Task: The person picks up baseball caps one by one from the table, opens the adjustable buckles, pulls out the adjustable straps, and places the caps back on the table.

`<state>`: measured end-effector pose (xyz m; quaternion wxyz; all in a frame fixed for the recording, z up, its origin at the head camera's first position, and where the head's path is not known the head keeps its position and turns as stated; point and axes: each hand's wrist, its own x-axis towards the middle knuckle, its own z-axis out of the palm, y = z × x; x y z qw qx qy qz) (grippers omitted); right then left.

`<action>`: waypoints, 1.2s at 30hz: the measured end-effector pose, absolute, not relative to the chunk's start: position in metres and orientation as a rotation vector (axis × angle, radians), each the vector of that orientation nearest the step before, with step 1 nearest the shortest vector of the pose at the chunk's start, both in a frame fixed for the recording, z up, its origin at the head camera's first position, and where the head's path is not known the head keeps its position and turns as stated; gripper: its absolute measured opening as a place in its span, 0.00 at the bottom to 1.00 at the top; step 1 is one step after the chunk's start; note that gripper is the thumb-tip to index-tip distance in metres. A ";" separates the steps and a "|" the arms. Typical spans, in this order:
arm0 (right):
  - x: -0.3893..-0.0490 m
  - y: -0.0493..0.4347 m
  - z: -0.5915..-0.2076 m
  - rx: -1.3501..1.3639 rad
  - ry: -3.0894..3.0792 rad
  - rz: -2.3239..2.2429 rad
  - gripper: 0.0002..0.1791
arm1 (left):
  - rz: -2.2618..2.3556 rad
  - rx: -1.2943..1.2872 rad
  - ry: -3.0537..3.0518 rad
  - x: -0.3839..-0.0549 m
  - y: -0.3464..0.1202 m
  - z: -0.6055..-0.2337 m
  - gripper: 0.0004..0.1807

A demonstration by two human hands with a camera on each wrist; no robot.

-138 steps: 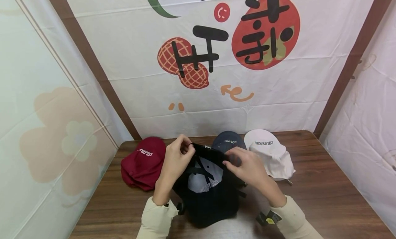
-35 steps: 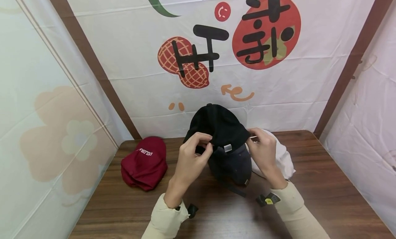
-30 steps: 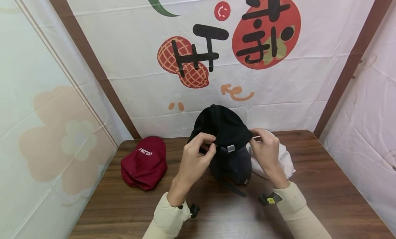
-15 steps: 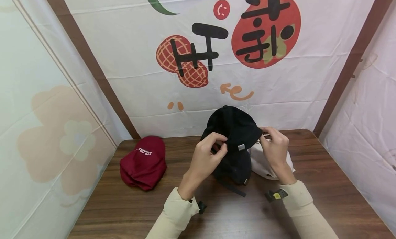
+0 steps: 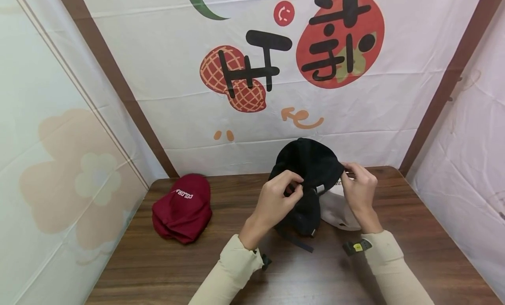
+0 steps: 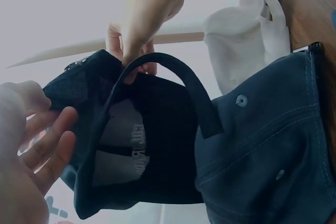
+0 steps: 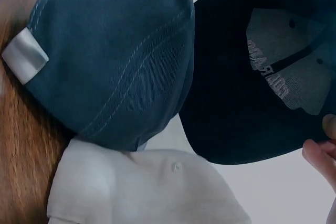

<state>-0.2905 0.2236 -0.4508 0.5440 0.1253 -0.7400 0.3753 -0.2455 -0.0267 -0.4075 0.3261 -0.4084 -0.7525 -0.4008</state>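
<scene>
I see the black cap (image 5: 311, 158) right of the frame's centre, its rim pinched between thumb and fingers by the left hand (image 5: 275, 200) (contact partly hidden) and right hand (image 5: 360, 189); I judge it light, floppy cloth, best held by that rim.

Wood-grain table (image 5: 158, 270): maroon cap (image 5: 183, 211), navy cap (image 5: 305, 217), white cap (image 5: 337, 211).

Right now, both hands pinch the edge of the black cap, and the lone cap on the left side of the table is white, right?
Wrong colour: the lone cap on the left side of the table is red, per the head view. Left hand and right hand do pinch the edge of the black cap.
</scene>
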 end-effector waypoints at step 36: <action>-0.287 0.264 -0.482 -0.005 -2.440 0.908 0.09 | -0.608 -1.146 -2.551 -0.261 0.007 -0.470 0.11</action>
